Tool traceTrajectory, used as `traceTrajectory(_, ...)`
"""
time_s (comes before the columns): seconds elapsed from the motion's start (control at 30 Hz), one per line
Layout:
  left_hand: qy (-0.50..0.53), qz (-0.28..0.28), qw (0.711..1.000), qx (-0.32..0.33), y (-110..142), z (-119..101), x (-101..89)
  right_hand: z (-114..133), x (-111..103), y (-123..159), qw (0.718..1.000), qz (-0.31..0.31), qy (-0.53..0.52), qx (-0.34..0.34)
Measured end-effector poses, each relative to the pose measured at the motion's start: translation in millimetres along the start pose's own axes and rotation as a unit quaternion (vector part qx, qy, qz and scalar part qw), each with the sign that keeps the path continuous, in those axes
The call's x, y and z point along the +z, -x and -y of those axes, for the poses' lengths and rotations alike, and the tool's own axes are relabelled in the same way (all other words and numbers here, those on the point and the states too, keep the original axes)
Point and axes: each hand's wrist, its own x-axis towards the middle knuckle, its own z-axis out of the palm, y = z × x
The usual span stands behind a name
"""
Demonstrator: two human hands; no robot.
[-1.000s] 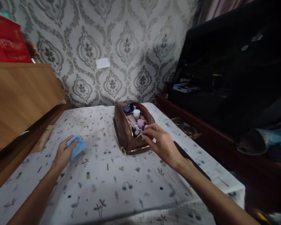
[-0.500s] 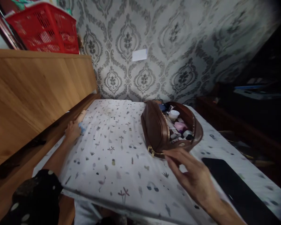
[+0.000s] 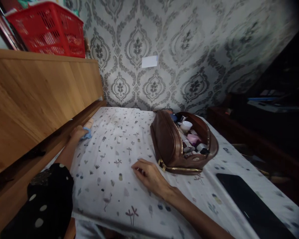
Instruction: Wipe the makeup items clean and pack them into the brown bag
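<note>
My left hand (image 3: 77, 133) is at the left edge of the printed sheet (image 3: 114, 139), closed on a small light-blue cloth (image 3: 87, 133). A beige tube-like item (image 3: 89, 123) lies just beyond the cloth; whether my fingers touch it is hidden. My right hand (image 3: 151, 177) hovers low over the sheet's middle, fingers loosely curled with a gap at the thumb, holding nothing. To its right stands a brown leather makeup bag (image 3: 166, 136), unzipped at the top, with a gold zip along its front. Inside are a white jar (image 3: 186, 126), a pink item (image 3: 193, 139) and other cosmetics.
A black phone (image 3: 251, 202) lies at the right on the sheet. Along the left runs a wooden cabinet (image 3: 45, 99) with a red plastic basket (image 3: 49, 30) on top. Behind is a patterned wall (image 3: 164, 76) bearing a white card (image 3: 149, 61). Dark furniture stands right.
My right hand has left the makeup bag's front zip and moved left over the sheet. The blue cloth in my left hand shows more now.
</note>
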Motion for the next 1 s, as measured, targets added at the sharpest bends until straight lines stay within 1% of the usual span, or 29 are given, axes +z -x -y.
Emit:
traceTrajectory(0.07,-0.006,-0.011,1.000,0.021,3.7,-4.8,-1.2,-4.8,8.9,-5.7,0.999,-0.016,-0.034,0.016)
traceTrajectory(0.13,-0.013,-0.032,0.998,0.048,10.3,-9.7,-0.2,-10.9,15.8,-7.0,0.994,-0.042,-0.090,0.041)
traceTrajectory(0.2,-0.023,-0.052,0.995,0.088,19.4,-14.5,3.2,-16.7,19.7,-5.7,0.984,-0.061,-0.155,0.070)
traceTrajectory(0.3,-0.041,-0.075,0.983,0.160,36.7,-21.2,11.6,-21.8,21.0,-2.8,0.967,-0.061,-0.224,0.105)
traceTrajectory(0.43,-0.055,-0.098,0.961,0.252,63.3,-29.2,21.3,-21.3,20.8,-1.2,0.962,-0.071,-0.239,0.112)
traceTrajectory(0.57,-0.051,-0.107,0.937,0.329,92.1,-38.7,24.7,-21.1,24.0,-0.8,0.955,-0.093,-0.253,0.120)
traceTrajectory(0.67,-0.039,-0.105,0.911,0.396,116.5,-47.7,27.1,-25.1,26.3,-1.3,0.944,-0.100,-0.281,0.142)
traceTrajectory(0.73,-0.020,-0.113,0.885,0.451,133.3,-53.5,30.6,-28.8,26.0,-2.5,0.936,-0.108,-0.296,0.157)
traceTrajectory(0.8,0.003,-0.120,0.856,0.502,148.4,-57.4,36.1,-31.7,24.3,-4.5,0.922,-0.127,-0.323,0.171)
traceTrajectory(0.9,0.023,-0.121,0.824,0.552,164.5,-56.8,45.8,-33.0,20.6,-7.1,0.900,-0.156,-0.362,0.187)
traceTrajectory(1.0,0.029,-0.134,0.798,0.586,172.2,-49.1,52.7,-30.1,16.8,-6.9,0.896,-0.160,-0.365,0.198)
